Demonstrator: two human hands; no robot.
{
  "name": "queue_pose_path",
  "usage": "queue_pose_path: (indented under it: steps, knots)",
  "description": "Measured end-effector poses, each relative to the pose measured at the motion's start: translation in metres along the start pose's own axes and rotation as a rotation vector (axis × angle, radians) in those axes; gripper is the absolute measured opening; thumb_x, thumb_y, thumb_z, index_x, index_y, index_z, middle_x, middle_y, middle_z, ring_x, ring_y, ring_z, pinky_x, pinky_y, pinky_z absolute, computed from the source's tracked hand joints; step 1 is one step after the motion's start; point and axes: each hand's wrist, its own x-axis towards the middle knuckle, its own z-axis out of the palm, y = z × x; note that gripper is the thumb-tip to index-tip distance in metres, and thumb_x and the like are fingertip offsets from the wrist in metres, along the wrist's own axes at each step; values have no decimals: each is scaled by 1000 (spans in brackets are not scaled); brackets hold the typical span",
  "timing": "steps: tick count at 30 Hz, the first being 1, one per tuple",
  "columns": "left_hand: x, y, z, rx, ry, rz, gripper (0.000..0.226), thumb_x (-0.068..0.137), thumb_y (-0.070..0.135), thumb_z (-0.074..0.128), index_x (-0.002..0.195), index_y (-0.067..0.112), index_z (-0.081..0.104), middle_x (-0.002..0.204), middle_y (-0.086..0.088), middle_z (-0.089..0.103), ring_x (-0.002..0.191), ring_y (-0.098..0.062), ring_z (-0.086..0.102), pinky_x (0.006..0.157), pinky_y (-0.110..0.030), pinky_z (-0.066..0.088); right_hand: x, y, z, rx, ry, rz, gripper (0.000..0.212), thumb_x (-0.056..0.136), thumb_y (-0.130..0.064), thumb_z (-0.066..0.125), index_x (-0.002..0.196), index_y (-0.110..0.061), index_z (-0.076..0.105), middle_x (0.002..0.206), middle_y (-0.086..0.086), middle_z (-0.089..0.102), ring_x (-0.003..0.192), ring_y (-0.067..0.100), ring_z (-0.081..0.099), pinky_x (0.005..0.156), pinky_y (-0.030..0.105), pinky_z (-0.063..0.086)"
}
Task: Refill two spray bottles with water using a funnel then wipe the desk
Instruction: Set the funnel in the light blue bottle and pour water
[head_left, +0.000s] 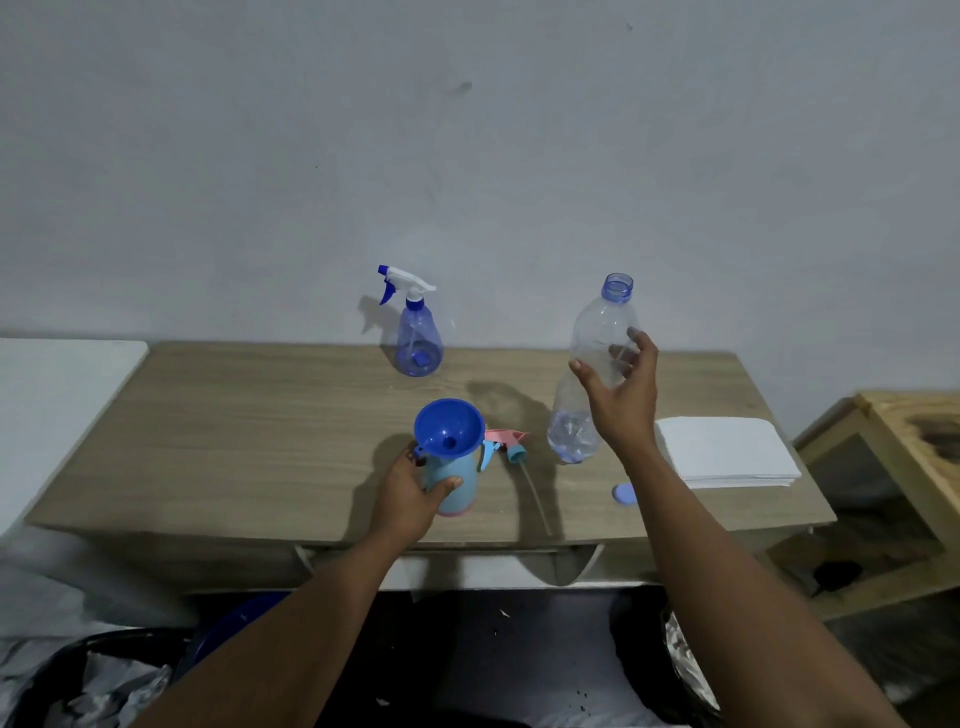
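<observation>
My left hand (410, 493) grips a light-blue spray bottle (454, 480) standing near the desk's front edge. A blue funnel (449, 427) sits in its neck. Its pink and blue trigger head (501, 442) lies beside it on the desk, tube pointing toward me. My right hand (621, 400) wraps around a clear water bottle (597, 338) with thumb in front and fingers behind. This bottle is uncapped, stands on the desk leaning slightly, and holds only a little water at its base. A second, translucent blue spray bottle (418, 338) stands at the back with its trigger head on.
A folded white cloth (727, 452) lies at the right of the wooden desk (234, 431). A blue bottle cap (625, 493) lies near the front edge. A wooden frame (904, 457) stands to the right, a white surface (57, 395) to the left, dark bags below.
</observation>
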Motion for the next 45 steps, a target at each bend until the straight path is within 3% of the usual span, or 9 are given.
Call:
queue_pose_path:
  steps: [5, 10, 12, 16, 20, 25, 31, 36, 45]
  knots:
    - [-1, 8, 1, -58, 14, 7, 53, 73, 16, 86, 112, 28, 52, 103, 13, 59, 102, -12, 58, 68, -6, 39, -5, -32, -10, 55, -38, -164, 78, 81, -36, 81, 143, -28, 34, 127, 6, 53, 116, 18, 57, 98, 34, 51]
    - [-5, 17, 0, -180, 111, 23, 91, 62, 29, 93, 139, 28, 44, 127, 11, 57, 112, -9, 56, 90, -30, 50, -26, -53, -13, -82, -304, -254, 82, 81, -45, 77, 147, -32, 29, 132, 3, 56, 111, 18, 62, 89, 31, 53]
    - [-7, 24, -1, -197, 126, 28, 95, 62, 29, 93, 142, 27, 40, 126, 13, 54, 110, -7, 55, 93, -33, 50, -38, -56, -13, -160, -426, -251, 84, 79, -49, 77, 146, -34, 29, 129, 1, 59, 109, 17, 62, 88, 34, 53]
    - [-6, 31, -2, -199, 145, 57, 90, 64, 25, 92, 140, 25, 45, 123, 11, 59, 111, -11, 58, 93, -32, 51, -55, -54, -11, -467, -615, -272, 90, 75, -59, 77, 148, -39, 27, 125, -2, 61, 108, 17, 62, 92, 38, 52]
    - [-5, 36, -3, -178, 146, 79, 69, 64, 26, 92, 123, 24, 57, 110, 11, 63, 107, -15, 62, 87, -27, 50, -58, -53, -15, -722, -712, -294, 91, 76, -60, 75, 149, -43, 24, 132, 0, 61, 118, 22, 60, 96, 39, 50]
    - [-10, 40, -5, -184, 126, 91, 84, 67, 22, 90, 138, 28, 46, 114, 18, 57, 108, -10, 58, 88, -26, 47, -53, -57, -24, -941, -736, -327, 90, 79, -58, 73, 151, -43, 21, 137, 3, 60, 121, 26, 59, 97, 41, 49]
    - [-9, 42, -7, -166, 121, 109, 78, 67, 24, 91, 132, 29, 49, 124, 11, 61, 110, -12, 60, 88, -26, 51, -50, -60, -23, -1163, -679, -414, 88, 82, -59, 70, 152, -41, 19, 136, 5, 58, 120, 29, 58, 102, 46, 42]
    - [-10, 44, -7, -149, 96, 149, 79, 70, 27, 89, 135, 39, 45, 120, 13, 63, 107, -9, 60, 83, -21, 46, -46, -64, -21, -1199, -649, -448, 89, 81, -55, 73, 152, -41, 20, 135, 6, 58, 120, 30, 57, 102, 47, 41]
    - [-9, 41, -8, -151, 82, 177, 76, 70, 25, 89, 134, 29, 49, 125, 10, 62, 115, -12, 57, 88, -18, 46, -44, -69, -18, -1272, -637, -487, 90, 81, -52, 75, 152, -40, 21, 141, 7, 55, 125, 31, 53, 106, 49, 39]
